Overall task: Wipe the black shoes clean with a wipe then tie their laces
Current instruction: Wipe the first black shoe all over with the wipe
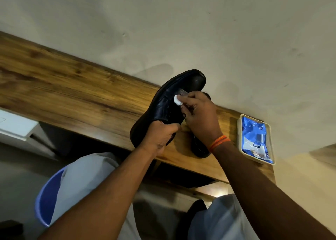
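Head view: one black shoe (169, 101) is held tilted above the wooden worktop (76, 87), heel end gripped by the left hand (161, 136), fingers curled round it; a white wipe (177, 100) is pinched in the right hand (200, 116) fingers and pressed to the shoe's upper by the laces; second shoe (200, 147) sits on the worktop, mostly hidden behind the right wrist; blue wipe pack (255, 138) lies in a tray (240, 130) near the worktop's right end.

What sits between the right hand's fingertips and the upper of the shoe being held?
In the head view, a small bunched white wipe, pinched by the right hand against the held black shoe, which the left hand grips.
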